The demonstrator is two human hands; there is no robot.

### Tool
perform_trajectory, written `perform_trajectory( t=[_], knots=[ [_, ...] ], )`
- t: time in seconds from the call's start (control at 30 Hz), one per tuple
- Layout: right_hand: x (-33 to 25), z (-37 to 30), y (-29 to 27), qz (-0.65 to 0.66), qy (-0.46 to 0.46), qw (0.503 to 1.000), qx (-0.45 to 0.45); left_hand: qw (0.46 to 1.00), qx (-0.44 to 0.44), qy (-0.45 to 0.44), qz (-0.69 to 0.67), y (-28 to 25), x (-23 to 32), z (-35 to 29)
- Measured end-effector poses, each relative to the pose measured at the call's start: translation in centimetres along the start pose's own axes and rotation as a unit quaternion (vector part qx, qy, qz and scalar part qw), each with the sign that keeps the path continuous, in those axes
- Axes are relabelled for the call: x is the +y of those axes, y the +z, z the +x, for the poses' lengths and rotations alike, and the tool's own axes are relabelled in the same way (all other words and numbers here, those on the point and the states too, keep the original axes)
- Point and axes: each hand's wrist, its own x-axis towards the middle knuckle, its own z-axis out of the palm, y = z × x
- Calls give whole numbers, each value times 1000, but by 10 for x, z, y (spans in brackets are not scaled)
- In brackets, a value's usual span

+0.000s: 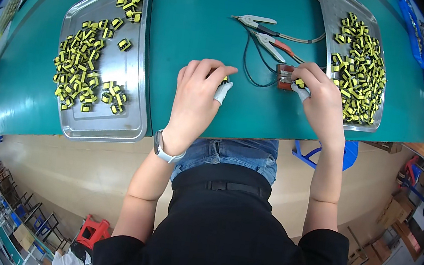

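Between the fingertips of my left hand (199, 86) is a small yellow-taped transformer (224, 80), mostly covered by the fingers. My right hand (318, 92) pinches another small yellow transformer (300, 83) against the right side of a reddish-brown test fixture (284, 85) with metal contacts. Whether its pins touch those contacts, I cannot tell. Both thumbs wear whitish coverings. Two black wires curve from the fixture toward a pair of clip leads, one clip with a white handle (257, 19) and one with a white and red handle (271, 46).
A metal tray (100, 133) to the left and another metal tray (363, 128) to the right each hold many loose yellow transformers. All of this lies on a green tabletop (200, 14). Below its front edge stands a blue stool (349, 154); a red stool (93, 232) is farther left.
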Motion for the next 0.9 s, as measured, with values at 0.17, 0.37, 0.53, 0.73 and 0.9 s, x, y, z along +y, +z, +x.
perform_trajectory(
  t=[0.17,0.37,0.53,0.73,0.9],
  knots=[
    [-1,-1,2,75,48,995,-33,998,14,60,-32,-5,-2,1],
    [-6,-14,16,687,191,698,-65,977,47,19,-205,-13,22,-5],
    [-43,-16,56,820,212,521,-101,968,103,38,-224,-2,28,-7],
    [-51,-19,63,826,198,520,-93,978,95,74,-172,-8,28,-8],
    [-31,-11,36,476,248,841,66,996,0,58,-69,-25,8,-15]
  ],
)
